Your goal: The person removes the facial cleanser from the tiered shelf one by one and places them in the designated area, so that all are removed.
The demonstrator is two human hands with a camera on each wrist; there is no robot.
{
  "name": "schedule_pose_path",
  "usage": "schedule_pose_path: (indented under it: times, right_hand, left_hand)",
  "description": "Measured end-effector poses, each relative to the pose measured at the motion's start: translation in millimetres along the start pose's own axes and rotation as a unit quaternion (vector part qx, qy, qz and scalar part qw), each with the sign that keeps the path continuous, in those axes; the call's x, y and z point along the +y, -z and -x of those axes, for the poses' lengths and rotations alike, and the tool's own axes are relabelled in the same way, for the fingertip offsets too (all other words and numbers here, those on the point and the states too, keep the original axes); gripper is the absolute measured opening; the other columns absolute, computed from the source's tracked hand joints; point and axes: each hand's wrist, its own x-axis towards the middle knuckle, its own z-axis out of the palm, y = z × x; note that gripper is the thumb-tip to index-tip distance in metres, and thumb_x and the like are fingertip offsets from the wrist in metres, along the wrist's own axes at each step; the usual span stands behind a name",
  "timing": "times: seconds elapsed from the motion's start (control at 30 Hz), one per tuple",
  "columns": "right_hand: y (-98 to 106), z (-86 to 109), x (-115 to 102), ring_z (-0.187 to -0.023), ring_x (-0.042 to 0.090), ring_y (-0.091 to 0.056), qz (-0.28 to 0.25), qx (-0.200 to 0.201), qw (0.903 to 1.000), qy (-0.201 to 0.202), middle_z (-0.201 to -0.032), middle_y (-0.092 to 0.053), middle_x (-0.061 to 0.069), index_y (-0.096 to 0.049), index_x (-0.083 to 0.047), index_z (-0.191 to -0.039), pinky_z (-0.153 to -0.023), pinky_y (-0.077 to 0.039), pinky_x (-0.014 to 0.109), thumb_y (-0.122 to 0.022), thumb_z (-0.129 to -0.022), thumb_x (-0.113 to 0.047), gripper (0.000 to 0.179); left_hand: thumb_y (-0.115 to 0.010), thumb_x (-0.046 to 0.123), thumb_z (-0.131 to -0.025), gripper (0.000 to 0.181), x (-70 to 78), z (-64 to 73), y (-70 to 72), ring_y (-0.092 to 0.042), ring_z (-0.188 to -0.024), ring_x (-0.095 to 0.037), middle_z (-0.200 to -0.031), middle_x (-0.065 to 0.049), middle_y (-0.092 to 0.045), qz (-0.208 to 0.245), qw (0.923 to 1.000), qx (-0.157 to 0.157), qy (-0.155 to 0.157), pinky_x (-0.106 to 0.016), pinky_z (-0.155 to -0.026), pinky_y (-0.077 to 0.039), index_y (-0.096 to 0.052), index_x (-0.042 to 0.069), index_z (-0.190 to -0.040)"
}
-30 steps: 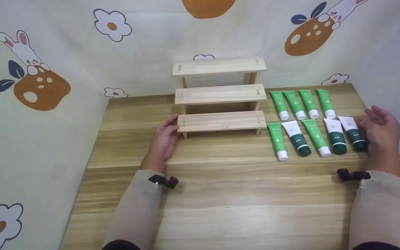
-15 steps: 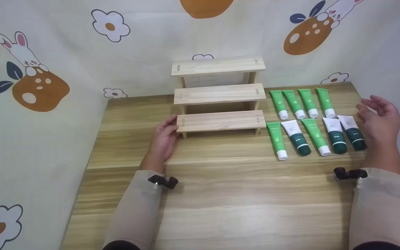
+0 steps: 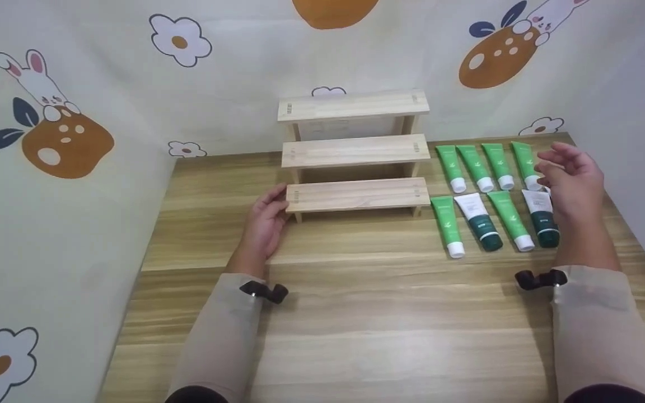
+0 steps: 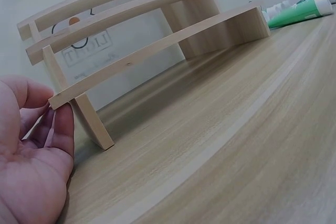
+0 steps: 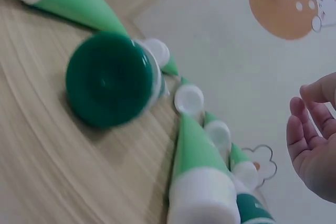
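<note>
A three-tier wooden display stand (image 3: 356,196) stands at the back of the table. My left hand (image 3: 266,224) pinches the left end of its lowest shelf; in the left wrist view the thumb lies above the board (image 4: 157,50) and fingers lie below. My right hand (image 3: 577,187) hovers over the right end of two rows of squeeze tubes, fingers loosely bent, holding nothing in the right wrist view. Several tubes are green with white caps (image 3: 448,226); others are white and dark green (image 3: 479,222). The hand and wrist hide the rightmost white-and-green tube in the head view.
The wood-grain table (image 3: 356,313) meets a patterned cloth wall (image 3: 233,84) behind the stand, with more wall on both sides. The tubes lie flat, close to the stand's right side. A dark green cap (image 5: 110,80) looms near the right wrist camera.
My right hand has first lifted slightly, then moved left from beside the rightmost tube to above the tubes' right end. The left hand and the stand have stayed in place.
</note>
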Motion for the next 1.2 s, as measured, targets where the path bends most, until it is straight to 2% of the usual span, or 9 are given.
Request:
schedule_pose_path:
  times: [0.17,0.27,0.53,0.73,0.93,1.03,1.1,1.2]
  right_hand:
    - [-20.2,2.8,1.3,-0.094,0.013,-0.070,-0.041,-0.027,0.9971,0.058,-0.111,-0.073,-0.003,-0.068,-0.017,-0.132,-0.070,-0.057,0.018,-0.069,-0.100,-0.002,0.035]
    - [-31.6,3.3,1.5,-0.089,0.013,-0.071,-0.058,-0.046,0.9944,0.076,-0.107,-0.074,-0.001,-0.070,-0.014,-0.129,-0.069,-0.057,0.019,-0.067,-0.100,0.003,0.034]
    - [-47.9,5.3,-3.6,-0.094,0.014,-0.070,-0.041,-0.072,0.9945,0.064,-0.112,-0.073,0.000,-0.069,-0.016,-0.131,-0.073,-0.059,0.020,-0.072,-0.100,-0.005,0.033]
    - [-60.9,4.5,-10.0,-0.100,0.018,-0.069,-0.048,-0.091,0.9930,0.057,-0.117,-0.073,0.002,-0.068,-0.015,-0.136,-0.076,-0.059,0.022,-0.076,-0.098,-0.013,0.039]
    - [-80.4,8.7,-14.2,-0.104,0.019,-0.069,-0.045,-0.102,0.9928,0.042,-0.118,-0.074,0.000,-0.069,-0.016,-0.136,-0.079,-0.059,0.021,-0.079,-0.097,-0.021,0.040]
    - [-91.8,12.4,-17.7,-0.101,0.018,-0.070,-0.066,-0.115,0.9899,0.050,-0.117,-0.074,0.001,-0.070,-0.014,-0.134,-0.077,-0.060,0.021,-0.080,-0.097,-0.022,0.040]
    - [-100.2,15.3,-20.1,-0.096,0.018,-0.071,-0.103,-0.129,0.9845,0.058,-0.114,-0.075,0.004,-0.070,-0.011,-0.133,-0.074,-0.060,0.022,-0.079,-0.097,-0.018,0.037]
    - [-112.5,20.7,-22.1,-0.092,0.019,-0.073,-0.140,-0.145,0.9771,0.068,-0.110,-0.076,0.005,-0.071,-0.008,-0.130,-0.072,-0.061,0.023,-0.078,-0.098,-0.012,0.033]
  left_hand:
    - [-0.050,-0.010,-0.101,0.051,-1.2,-1.9,-0.5,-0.065,-0.119,-0.014,-0.133,-0.004,-0.063,-0.004,0.9999,-0.009,-0.006,-0.025,-0.099,-0.058,-0.048,-0.007,-0.152]
    - [-0.049,-0.010,-0.101,0.049,-2.6,-3.0,-0.5,-0.065,-0.117,-0.013,-0.131,-0.002,-0.064,-0.006,0.9999,-0.009,-0.007,-0.025,-0.096,-0.058,-0.050,-0.006,-0.150]
    - [-0.050,-0.011,-0.100,0.055,-5.5,-5.5,-2.7,-0.064,-0.121,-0.016,-0.140,-0.008,-0.060,-0.002,1.0000,-0.005,-0.001,-0.025,-0.099,-0.057,-0.045,-0.008,-0.155]
    - [-0.050,-0.011,-0.099,0.057,-5.6,-6.6,-3.0,-0.062,-0.124,-0.017,-0.147,-0.012,-0.056,0.001,1.0000,-0.001,-0.002,-0.025,-0.100,-0.057,-0.043,-0.008,-0.156]
    - [-0.049,-0.011,-0.098,0.058,-4.9,-6.4,-3.2,-0.064,-0.121,-0.017,-0.144,-0.010,-0.058,0.008,1.0000,0.002,0.003,-0.026,-0.100,-0.058,-0.043,-0.008,-0.156]
    - [-0.050,-0.010,-0.098,0.058,-1.9,-7.5,-4.8,-0.064,-0.119,-0.016,-0.147,-0.011,-0.057,0.016,0.9998,0.000,0.009,-0.025,-0.097,-0.058,-0.045,-0.006,-0.155]
    - [-0.050,-0.008,-0.100,0.057,1.9,-8.3,-6.1,-0.063,-0.118,-0.015,-0.154,-0.014,-0.053,0.016,0.9997,-0.003,0.018,-0.024,-0.096,-0.057,-0.045,-0.005,-0.157]
    - [-0.051,-0.001,-0.104,0.054,11.9,-8.6,-7.7,-0.061,-0.119,-0.015,-0.164,-0.015,-0.047,-0.022,0.9993,0.007,0.030,-0.024,-0.095,-0.055,-0.045,-0.003,-0.158]
